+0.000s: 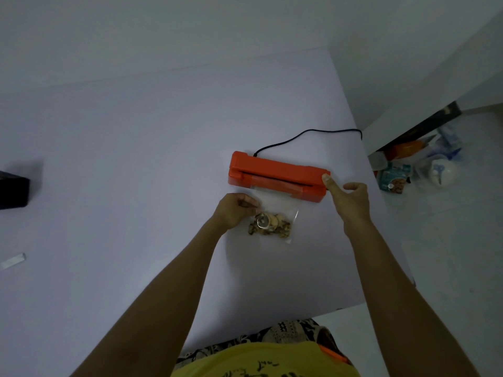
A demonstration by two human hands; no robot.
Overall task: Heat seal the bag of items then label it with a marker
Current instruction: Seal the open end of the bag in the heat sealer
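Plainly, white table [136, 159] against white walls; sealer [277, 175] near its right edge, corded; left hand [234, 210] pinches bag [275, 213]; right hand [351, 200], fingers loosely spread, touches sealer's end; clutter [416, 170] on floor.

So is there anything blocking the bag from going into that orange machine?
Nothing visible. The bag already has its top edge tucked into the orange sealer. The left hand pinches the bag's side, and the right hand touches the sealer's end with its thumb.
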